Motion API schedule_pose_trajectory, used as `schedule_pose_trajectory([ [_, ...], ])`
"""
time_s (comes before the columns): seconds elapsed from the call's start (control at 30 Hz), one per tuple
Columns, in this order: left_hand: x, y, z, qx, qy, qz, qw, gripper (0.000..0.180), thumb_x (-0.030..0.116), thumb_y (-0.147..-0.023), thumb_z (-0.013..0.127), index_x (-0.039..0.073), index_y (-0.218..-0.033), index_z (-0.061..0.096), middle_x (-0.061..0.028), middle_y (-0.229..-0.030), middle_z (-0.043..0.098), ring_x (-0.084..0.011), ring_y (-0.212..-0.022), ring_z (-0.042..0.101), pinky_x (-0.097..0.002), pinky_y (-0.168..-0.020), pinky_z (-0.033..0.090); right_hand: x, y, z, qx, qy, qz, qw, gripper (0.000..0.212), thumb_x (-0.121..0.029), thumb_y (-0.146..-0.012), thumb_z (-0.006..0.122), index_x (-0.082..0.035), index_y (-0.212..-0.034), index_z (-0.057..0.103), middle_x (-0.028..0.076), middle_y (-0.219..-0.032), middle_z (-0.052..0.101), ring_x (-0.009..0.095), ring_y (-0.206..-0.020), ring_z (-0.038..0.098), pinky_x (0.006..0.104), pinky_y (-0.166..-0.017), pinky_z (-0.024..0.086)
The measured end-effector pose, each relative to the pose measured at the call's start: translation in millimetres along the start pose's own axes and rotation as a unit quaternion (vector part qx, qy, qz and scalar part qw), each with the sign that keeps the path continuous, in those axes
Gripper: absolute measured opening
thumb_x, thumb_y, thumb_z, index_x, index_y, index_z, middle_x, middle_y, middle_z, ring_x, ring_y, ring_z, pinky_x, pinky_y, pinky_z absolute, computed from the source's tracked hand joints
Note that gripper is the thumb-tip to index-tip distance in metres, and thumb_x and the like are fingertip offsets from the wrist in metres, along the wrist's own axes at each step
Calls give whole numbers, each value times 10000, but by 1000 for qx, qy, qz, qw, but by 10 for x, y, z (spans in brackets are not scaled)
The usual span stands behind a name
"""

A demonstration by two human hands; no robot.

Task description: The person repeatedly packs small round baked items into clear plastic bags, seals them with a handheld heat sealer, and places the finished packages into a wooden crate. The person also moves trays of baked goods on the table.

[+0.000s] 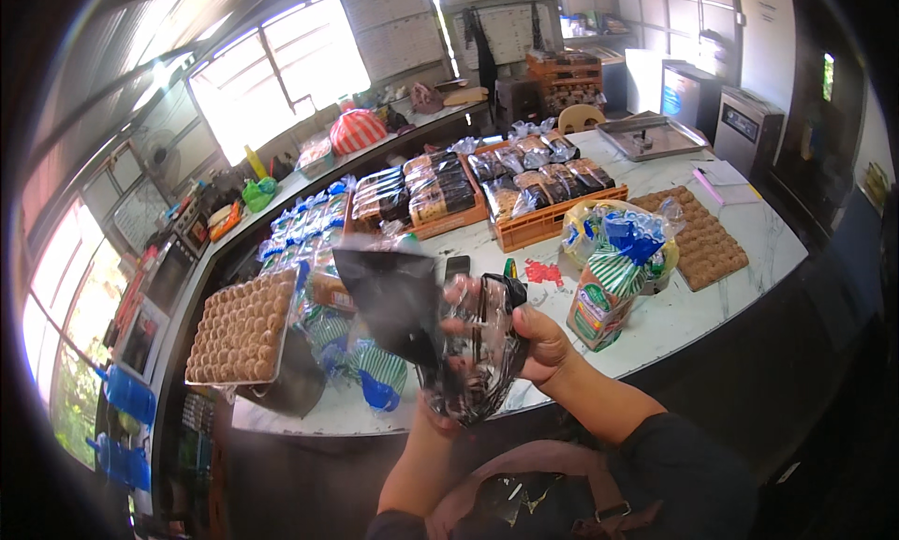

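In front of me a black and clear plastic bag (386, 301) is held up over the near side of the table. Its black part flares out to the left, blurred by motion. My left hand (438, 412) is under and behind the bag, its fingers showing through the clear, crumpled part. At the bag's right edge, my right hand (540, 345) grips the plastic with thumb and bent fingers. Right of my hands stands a wrapped loaf of bread (601, 306) with a green-striped, blue-topped wrapper. Beyond the bag lie small red plastic pieces (543, 273) and a dark phone (457, 266).
Orange crates (562, 220) of packed loaves stand along the table's far side. A tray of small brown round pieces (242, 329) is at left, another such tray (698, 240) at right. Bagged loaves (377, 371) crowd the left. A metal tray (653, 135) and notebook (726, 182) lie far right.
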State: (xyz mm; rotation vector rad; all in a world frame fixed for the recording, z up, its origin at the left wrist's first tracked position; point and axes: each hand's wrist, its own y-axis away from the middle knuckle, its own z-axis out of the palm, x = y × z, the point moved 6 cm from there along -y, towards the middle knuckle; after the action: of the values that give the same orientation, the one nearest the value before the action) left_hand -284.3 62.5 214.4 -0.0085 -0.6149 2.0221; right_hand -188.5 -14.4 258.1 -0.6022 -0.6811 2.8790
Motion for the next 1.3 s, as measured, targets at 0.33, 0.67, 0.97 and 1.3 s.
schedule_pose_trajectory([
  [0.33, 561, 112, -221, 0, -55, 95, 994, 466, 317, -916, 500, 19, -1270, 554, -160, -1231, 600, -281, -1098, 602, -427, -901, 523, 292, 238, -112, 71, 74, 28, 994, 362, -112, -867, 685, -9, -1189, 555, 127, -1136, 617, 273, -1018, 629, 436, -880, 512],
  [0.67, 683, 107, -337, 177, -262, 171, 933, 378, 327, -1009, 428, 4, -1122, 588, -167, -1093, 636, -313, -999, 634, -489, -898, 504, 480, 174, -102, 67, 30, 202, 977, 407, -182, -862, 711, -44, -1201, 533, 64, -1126, 621, 160, -1055, 605, 357, -820, 528],
  [0.97, -34, 203, -385, 158, -221, -154, 950, 789, 206, -698, 798, -44, -1357, 444, -190, -1280, 579, -332, -1132, 601, -484, -943, 506, -227, -47, -147, 16, -40, -72, 996, 418, -255, -971, 546, -14, -1307, 490, 162, -1272, 577, 303, -1180, 564, 482, -1055, 416],
  [1.3, 371, 158, -414, 164, -37, 76, 983, 351, 222, -993, 452, -27, -1210, 571, -189, -1109, 656, -317, -982, 667, -477, -845, 569, 580, 450, -138, 30, -14, 110, 993, 845, -139, -689, 822, -15, -1404, 389, 144, -1377, 504, 275, -1240, 524, 442, -1055, 400],
])
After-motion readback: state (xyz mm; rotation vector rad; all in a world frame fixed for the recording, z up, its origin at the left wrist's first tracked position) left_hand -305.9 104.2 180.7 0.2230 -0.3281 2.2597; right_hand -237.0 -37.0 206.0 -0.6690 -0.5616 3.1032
